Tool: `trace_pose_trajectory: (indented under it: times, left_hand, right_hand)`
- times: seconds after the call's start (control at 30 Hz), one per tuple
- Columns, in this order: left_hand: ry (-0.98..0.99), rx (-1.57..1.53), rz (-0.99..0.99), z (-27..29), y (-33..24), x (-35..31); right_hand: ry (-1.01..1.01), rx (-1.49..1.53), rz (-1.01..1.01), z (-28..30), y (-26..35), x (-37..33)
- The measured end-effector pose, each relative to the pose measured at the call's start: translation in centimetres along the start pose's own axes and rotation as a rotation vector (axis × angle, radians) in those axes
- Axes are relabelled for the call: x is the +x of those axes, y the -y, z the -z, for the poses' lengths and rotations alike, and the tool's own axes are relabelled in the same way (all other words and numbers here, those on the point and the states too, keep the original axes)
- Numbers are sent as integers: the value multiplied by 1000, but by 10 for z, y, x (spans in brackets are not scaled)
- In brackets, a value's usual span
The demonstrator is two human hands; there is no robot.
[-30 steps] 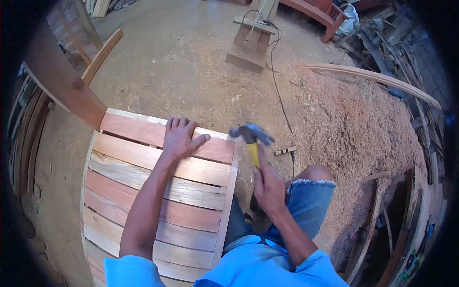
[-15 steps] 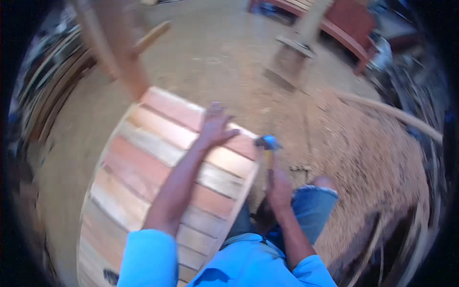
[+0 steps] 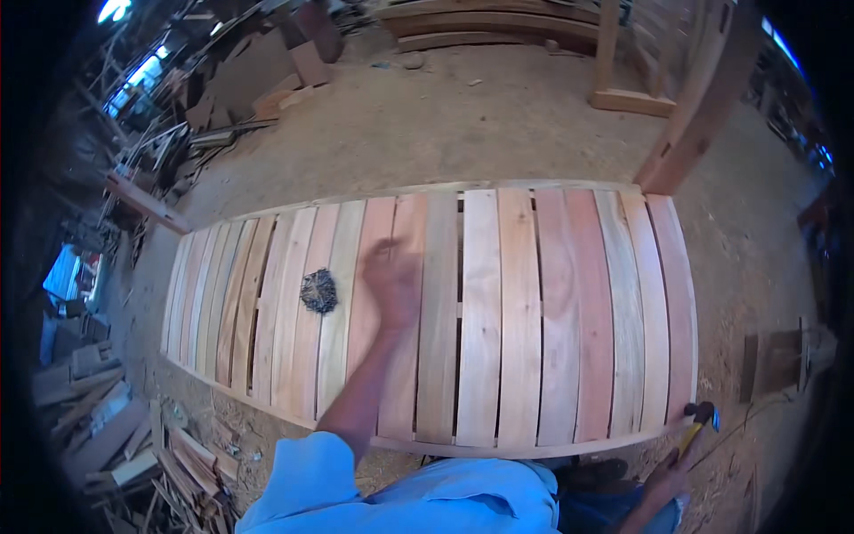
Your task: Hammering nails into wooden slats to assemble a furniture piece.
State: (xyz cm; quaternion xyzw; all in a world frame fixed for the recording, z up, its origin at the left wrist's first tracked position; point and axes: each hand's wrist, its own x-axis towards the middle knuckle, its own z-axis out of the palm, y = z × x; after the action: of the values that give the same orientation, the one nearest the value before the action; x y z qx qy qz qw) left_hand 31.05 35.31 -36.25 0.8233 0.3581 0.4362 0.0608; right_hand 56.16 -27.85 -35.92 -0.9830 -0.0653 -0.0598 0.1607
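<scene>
Your hammer (image 3: 688, 437) is at the lower right of the frame, its head just beside the panel's near corner; whether the two touch, you cannot tell from here. Your right hand (image 3: 665, 485) has its fingers wrapped around the yellow handle. The panel (image 3: 520, 320) fills the middle, and on it, left of centre, sits a round heap of what look like nails (image 3: 318, 291). Your left hand (image 3: 391, 278) is over the slats just right of that heap; its fingers look curled but are blurred, so whether they hold anything cannot be told.

To work cleanly, keep the hammer low and clear while the left hand is among the nails. Pinch each by its shank and avoid raking the heap: the dark gaps between slats could swallow strays. A loose wrist and a square face should spare the soft-looking wood.

The slats are flat, smooth-looking strips, pink, cream and greyish, edged by a pale rail (image 3: 534, 451). A squared reddish post (image 3: 703, 107) rises at the upper right. Beyond lie the dusty brown floor (image 3: 498, 116) and splintery scraps (image 3: 187, 463) at the lower left.
</scene>
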Motion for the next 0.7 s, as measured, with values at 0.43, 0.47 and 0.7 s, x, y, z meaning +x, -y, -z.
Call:
trace_pose_trajectory:
  times: [0.43, 0.47, 0.7]
  left_hand:
    - [154, -175, 788, 153, 183, -3]
    - [218, -179, 798, 153, 184, 1]
    - [251, -155, 741, 157, 181, 14]
  right_hand:
    - [-56, -52, 92, -15, 6, 32]
    - [-82, -101, 119, -17, 7, 31]
    - [17, -75, 2, -3, 37, 26]
